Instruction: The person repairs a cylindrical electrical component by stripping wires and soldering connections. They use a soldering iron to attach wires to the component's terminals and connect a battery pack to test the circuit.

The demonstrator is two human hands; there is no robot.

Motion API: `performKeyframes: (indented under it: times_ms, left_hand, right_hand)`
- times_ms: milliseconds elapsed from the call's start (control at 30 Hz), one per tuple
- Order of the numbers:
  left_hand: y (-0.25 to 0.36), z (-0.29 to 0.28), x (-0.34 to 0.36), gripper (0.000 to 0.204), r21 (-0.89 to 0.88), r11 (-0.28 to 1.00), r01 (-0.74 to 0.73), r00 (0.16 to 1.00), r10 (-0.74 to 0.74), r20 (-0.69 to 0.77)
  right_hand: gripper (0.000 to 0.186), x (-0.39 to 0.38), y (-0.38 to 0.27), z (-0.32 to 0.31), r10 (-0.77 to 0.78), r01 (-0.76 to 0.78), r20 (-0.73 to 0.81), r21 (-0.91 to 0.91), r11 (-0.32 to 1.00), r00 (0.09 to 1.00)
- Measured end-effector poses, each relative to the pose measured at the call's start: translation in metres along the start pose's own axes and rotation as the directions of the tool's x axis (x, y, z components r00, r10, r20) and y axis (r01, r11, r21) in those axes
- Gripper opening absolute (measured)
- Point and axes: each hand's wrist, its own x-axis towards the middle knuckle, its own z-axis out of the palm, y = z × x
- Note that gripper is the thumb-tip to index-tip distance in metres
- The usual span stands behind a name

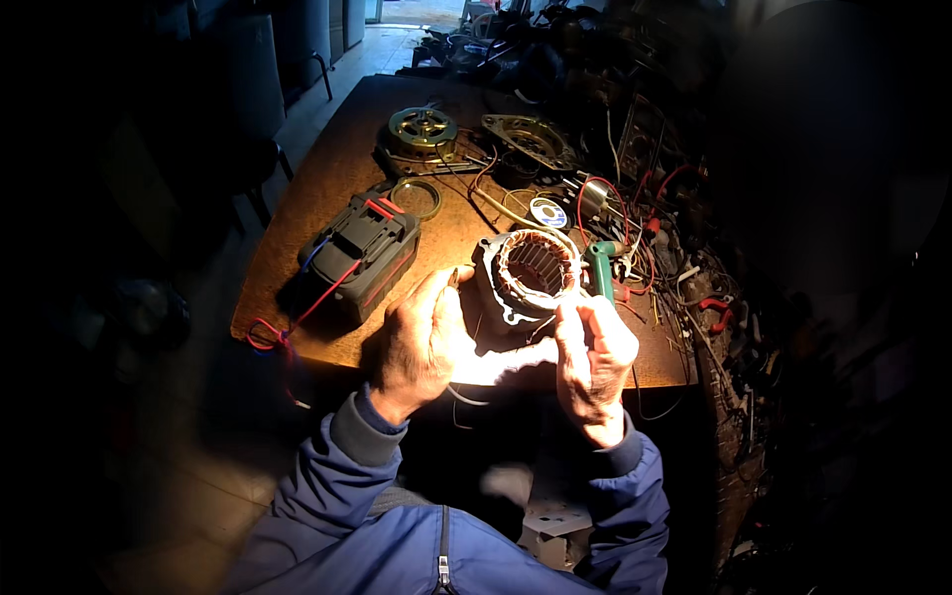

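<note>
A motor stator point(536, 266) with copper windings and a metal flange stands tilted toward me near the table's front edge, its bore facing up. My left hand point(428, 332) grips its left side, thumb and fingertips against the flange. My right hand point(596, 355) is closed in a pinch at the lower right rim of the windings. Whatever is between those fingertips is too small and too brightly lit to make out. A pale cord point(540, 224) curves over the far side of the stator. Just right of it lies a tool with a green handle point(600, 266).
A black battery pack point(362, 253) with red and blue wires sits at left. Behind are a brass-coloured ring point(416, 198), a round motor cover point(422, 129), another end cover point(531, 137) and a solder spool point(548, 212). Tangled wires and red-handled pliers point(716, 313) crowd the right side.
</note>
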Motion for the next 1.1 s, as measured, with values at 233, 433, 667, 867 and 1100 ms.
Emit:
performKeyframes:
  times_ms: [233, 433, 667, 867, 1100]
  left_hand:
    - [0.009, -0.013, -0.002, 0.031, -0.294, 0.934, 0.201, 0.98, -0.19, 0.065]
    - [0.03, -0.028, 0.003, 0.03, -0.244, 0.889, 0.388, 0.911, -0.331, 0.247]
    - [0.058, -0.035, -0.002, 0.035, -0.264, 0.765, 0.587, 0.788, -0.466, 0.402]
    - [0.066, -0.037, -0.004, 0.028, -0.18, 0.74, 0.648, 0.739, -0.553, 0.386]
    - [0.073, -0.022, -0.009, 0.019, 0.077, 0.9, 0.429, 0.875, -0.436, 0.21]
  right_hand:
    - [0.007, -0.028, 0.041, 0.012, 0.154, -0.144, -0.044, 0.186, 0.972, 0.987]
    - [0.018, -0.022, 0.038, 0.008, 0.155, -0.151, 0.003, 0.256, 0.955, 0.988]
    - [0.015, -0.021, 0.04, 0.004, 0.131, -0.12, -0.02, 0.272, 0.955, 0.991]
    - [0.013, -0.021, 0.037, 0.004, 0.168, -0.155, -0.015, 0.307, 0.939, 0.986]
    - [0.015, -0.023, 0.045, 0.005, 0.143, -0.13, -0.018, 0.308, 0.942, 0.99]
